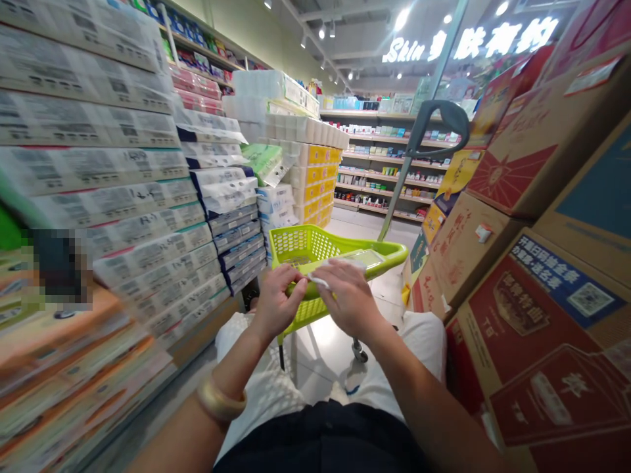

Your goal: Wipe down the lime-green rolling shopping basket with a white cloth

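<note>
The left hand (pixel 276 303) and the right hand (pixel 351 301) are bare, and so are both arms. A thick, smooth, gold-coloured bangle (pixel 220 399) goes round the left wrist. The person wears a dark top (pixel 325 440), almost black. On the legs are white trousers (pixel 269 384) made of soft cloth with a fine, bumpy look.

Lime green mesh-pattern basket (pixel 315 246) with a grey handle (pixel 434 128), red and brown boxes (pixel 537 341), gold bangle (pixel 220 399), white trousers (pixel 266 381) from what I see.
</note>
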